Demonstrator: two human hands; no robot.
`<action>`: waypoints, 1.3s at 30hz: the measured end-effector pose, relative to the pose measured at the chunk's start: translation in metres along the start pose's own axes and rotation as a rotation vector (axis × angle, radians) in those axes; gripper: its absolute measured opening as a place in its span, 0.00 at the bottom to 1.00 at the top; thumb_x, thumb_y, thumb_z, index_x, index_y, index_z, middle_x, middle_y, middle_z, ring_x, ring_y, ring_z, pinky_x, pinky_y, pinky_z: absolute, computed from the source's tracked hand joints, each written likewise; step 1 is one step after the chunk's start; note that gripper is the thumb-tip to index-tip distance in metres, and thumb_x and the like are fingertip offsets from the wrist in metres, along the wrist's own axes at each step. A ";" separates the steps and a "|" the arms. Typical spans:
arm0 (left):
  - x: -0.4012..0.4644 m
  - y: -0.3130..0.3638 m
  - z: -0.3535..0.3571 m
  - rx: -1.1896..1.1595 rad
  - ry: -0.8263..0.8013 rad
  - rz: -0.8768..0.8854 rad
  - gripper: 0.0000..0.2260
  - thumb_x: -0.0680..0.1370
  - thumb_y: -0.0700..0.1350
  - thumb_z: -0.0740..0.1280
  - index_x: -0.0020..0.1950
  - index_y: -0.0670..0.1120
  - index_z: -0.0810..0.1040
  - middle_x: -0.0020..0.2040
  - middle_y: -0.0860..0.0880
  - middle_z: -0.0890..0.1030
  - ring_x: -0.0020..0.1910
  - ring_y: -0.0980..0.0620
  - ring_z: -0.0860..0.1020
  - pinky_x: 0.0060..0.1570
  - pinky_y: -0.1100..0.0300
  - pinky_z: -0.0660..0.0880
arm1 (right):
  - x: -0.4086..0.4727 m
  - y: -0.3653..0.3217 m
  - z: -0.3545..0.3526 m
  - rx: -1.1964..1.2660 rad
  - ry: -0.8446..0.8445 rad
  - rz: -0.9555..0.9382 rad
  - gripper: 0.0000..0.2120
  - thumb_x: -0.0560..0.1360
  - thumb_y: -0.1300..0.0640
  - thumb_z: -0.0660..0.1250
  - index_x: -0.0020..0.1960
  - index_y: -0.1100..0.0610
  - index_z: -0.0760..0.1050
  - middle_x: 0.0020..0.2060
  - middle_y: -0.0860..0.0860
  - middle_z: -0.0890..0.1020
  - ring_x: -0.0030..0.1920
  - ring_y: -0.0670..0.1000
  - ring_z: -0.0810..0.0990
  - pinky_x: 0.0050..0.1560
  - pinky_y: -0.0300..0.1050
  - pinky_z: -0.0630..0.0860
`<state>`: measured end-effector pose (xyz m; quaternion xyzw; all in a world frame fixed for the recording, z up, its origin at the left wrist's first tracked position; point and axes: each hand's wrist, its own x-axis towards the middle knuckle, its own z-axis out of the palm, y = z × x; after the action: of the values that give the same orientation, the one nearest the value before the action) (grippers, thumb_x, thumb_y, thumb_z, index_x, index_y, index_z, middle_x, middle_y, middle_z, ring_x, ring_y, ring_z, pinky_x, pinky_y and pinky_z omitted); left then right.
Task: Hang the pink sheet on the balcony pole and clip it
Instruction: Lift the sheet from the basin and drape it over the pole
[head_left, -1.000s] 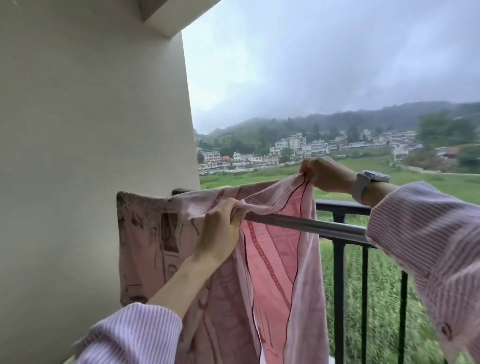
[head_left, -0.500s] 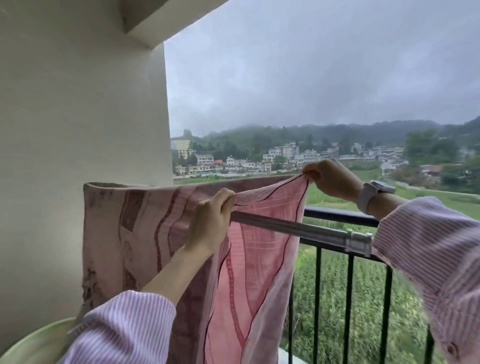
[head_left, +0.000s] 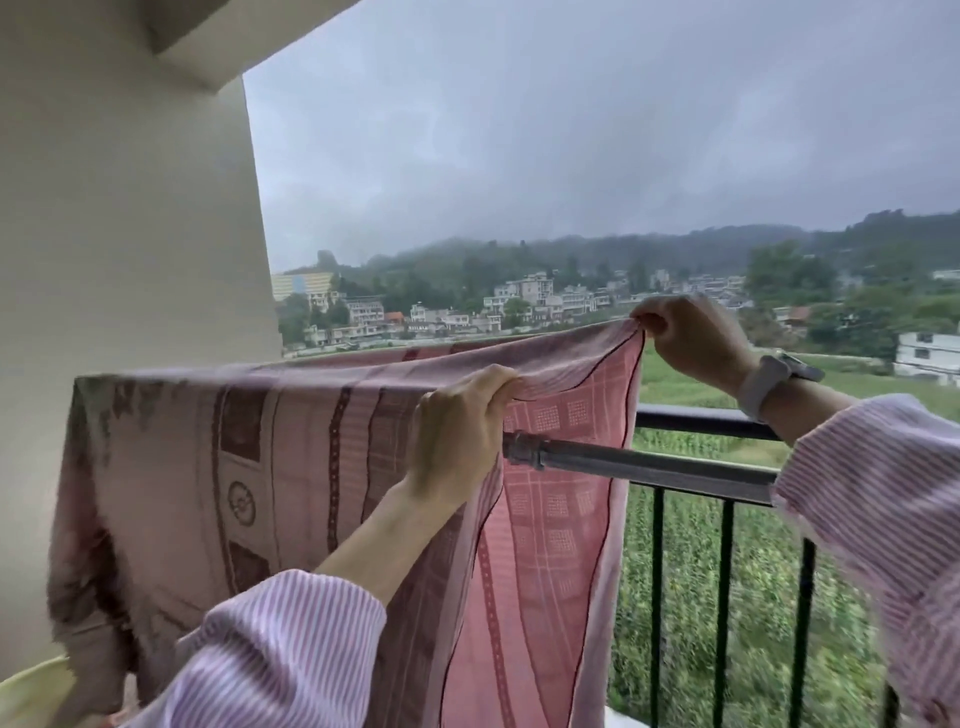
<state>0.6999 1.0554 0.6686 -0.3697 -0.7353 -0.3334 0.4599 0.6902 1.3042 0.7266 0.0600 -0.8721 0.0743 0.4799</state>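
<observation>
The pink patterned sheet (head_left: 291, 467) hangs draped over the metal balcony pole (head_left: 649, 466), covering its left stretch up to the wall. My left hand (head_left: 457, 431) grips the sheet's near layer right at the pole. My right hand (head_left: 691, 343), with a watch on the wrist, pinches the far top corner of the sheet and holds it raised above and beyond the pole. The sheet's top edge is stretched nearly flat between the wall and that corner. No clip is in view.
A black railing (head_left: 722, 571) with vertical bars runs just behind the pole. A cream wall (head_left: 130, 234) stands on the left. A pale green basin rim (head_left: 31, 696) shows at the bottom left. Fields and houses lie beyond.
My right hand has pulled the sheet's corner to the right, spreading the cloth wider along the pole and flattening its top edge. My left hand has slid right along the pole with it.
</observation>
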 end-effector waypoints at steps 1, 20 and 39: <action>0.001 0.010 0.008 -0.031 0.005 0.017 0.08 0.76 0.43 0.64 0.49 0.42 0.80 0.40 0.48 0.84 0.35 0.59 0.77 0.39 0.80 0.68 | -0.004 0.009 -0.008 -0.021 0.007 0.021 0.11 0.76 0.64 0.59 0.50 0.60 0.80 0.45 0.61 0.84 0.42 0.61 0.81 0.38 0.47 0.74; 0.029 0.242 0.146 -0.570 -0.125 0.154 0.07 0.77 0.45 0.63 0.48 0.45 0.80 0.36 0.49 0.83 0.30 0.53 0.77 0.31 0.58 0.75 | -0.110 0.174 -0.198 -0.227 0.092 0.331 0.09 0.71 0.65 0.61 0.44 0.60 0.81 0.43 0.60 0.84 0.45 0.60 0.80 0.44 0.53 0.77; -0.031 0.347 0.146 -0.435 -0.237 0.045 0.09 0.78 0.48 0.61 0.48 0.47 0.79 0.43 0.51 0.77 0.40 0.47 0.76 0.36 0.59 0.65 | -0.247 0.174 -0.316 -0.305 -0.269 0.504 0.12 0.72 0.70 0.61 0.49 0.62 0.81 0.39 0.56 0.83 0.34 0.46 0.74 0.33 0.24 0.68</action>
<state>0.9416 1.3447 0.6402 -0.5125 -0.6867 -0.4279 0.2876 1.0527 1.5424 0.6719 -0.2211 -0.9162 0.0508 0.3305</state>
